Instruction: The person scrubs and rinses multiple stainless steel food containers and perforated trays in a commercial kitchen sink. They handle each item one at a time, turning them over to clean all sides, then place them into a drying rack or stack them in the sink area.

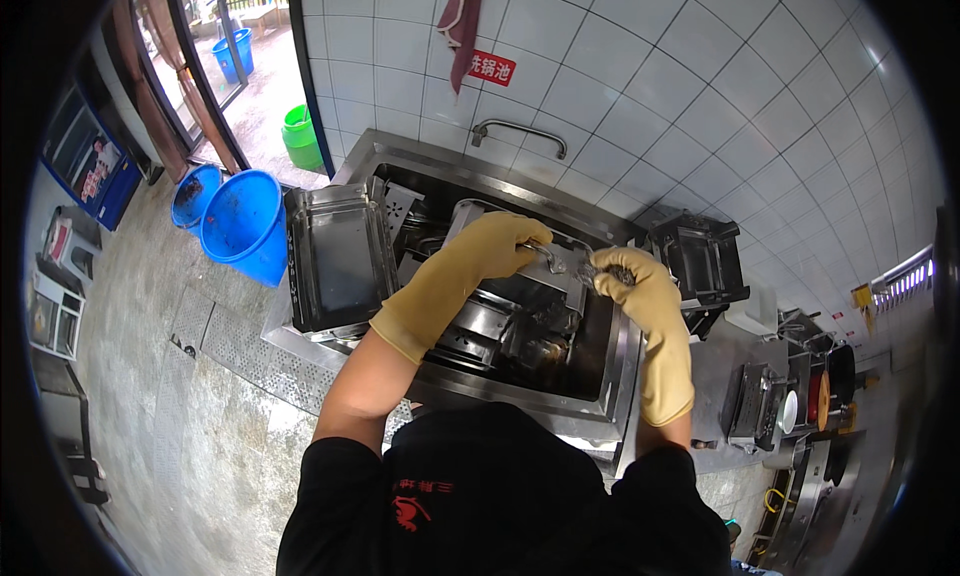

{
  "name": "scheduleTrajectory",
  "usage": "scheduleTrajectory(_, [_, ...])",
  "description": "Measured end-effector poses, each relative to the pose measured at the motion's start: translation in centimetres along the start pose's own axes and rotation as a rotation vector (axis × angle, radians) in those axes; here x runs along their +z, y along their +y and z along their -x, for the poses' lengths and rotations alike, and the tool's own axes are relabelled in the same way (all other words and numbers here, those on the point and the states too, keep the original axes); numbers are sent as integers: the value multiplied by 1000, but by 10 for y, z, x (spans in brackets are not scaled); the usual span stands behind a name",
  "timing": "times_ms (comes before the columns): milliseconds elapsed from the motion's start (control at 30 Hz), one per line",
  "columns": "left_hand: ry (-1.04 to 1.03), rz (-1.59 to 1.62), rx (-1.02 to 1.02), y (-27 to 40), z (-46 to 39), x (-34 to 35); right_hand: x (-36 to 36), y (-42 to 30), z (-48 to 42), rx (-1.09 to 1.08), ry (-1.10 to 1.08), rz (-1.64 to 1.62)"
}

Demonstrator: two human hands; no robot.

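Both my hands wear long tan rubber gloves above a stainless steel sink (606, 418). My left hand (510, 244) grips a small shiny metal piece (555, 262), perhaps a handle; its full shape is hidden by the fingers. Just to the right, my right hand (637, 276) pinches a steel wool scourer (619, 274), close beside the metal piece. Below the hands, several metal trays and parts lie in the sink, among them a shiny metal piece with cut-out holes (480, 318). Some of these pieces look dark and wet.
A rectangular metal tray unit (341, 253) rests on the sink's left side. Dark metal frames (697, 261) are stacked at its right. A faucet (521, 129) juts from the tiled wall. Blue buckets (244, 216) stand on the floor at left, near an open doorway.
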State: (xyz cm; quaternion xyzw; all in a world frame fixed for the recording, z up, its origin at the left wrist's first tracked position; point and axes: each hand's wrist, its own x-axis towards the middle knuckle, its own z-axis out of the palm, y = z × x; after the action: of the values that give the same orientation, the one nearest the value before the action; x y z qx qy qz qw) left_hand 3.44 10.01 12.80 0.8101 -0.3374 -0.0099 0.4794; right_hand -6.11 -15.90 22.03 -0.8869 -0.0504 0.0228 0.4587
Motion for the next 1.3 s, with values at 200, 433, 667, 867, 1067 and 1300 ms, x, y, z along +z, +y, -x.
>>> scheduleTrajectory(200, [210,-336,66,10,4,17,66,-14,-4,-100,-31,616])
scheduleTrajectory(433, [-43,-85,73,1,-14,0,129,-54,6,-277,-416,983])
scheduleTrajectory(667, [-4,-178,98,7,-27,17,194,-38,-4,-244,-708,850])
scheduleTrajectory(867, [20,-131,40,6,-13,-1,121,-15,34,-415,-257,476])
scheduleTrajectory(1067, [125,-379,7,30,-3,22,41,22,14,-240,233,112])
scheduleTrajectory(1300, [177,-427,-35,27,3,19,37,105,-16,-36,525,-51])
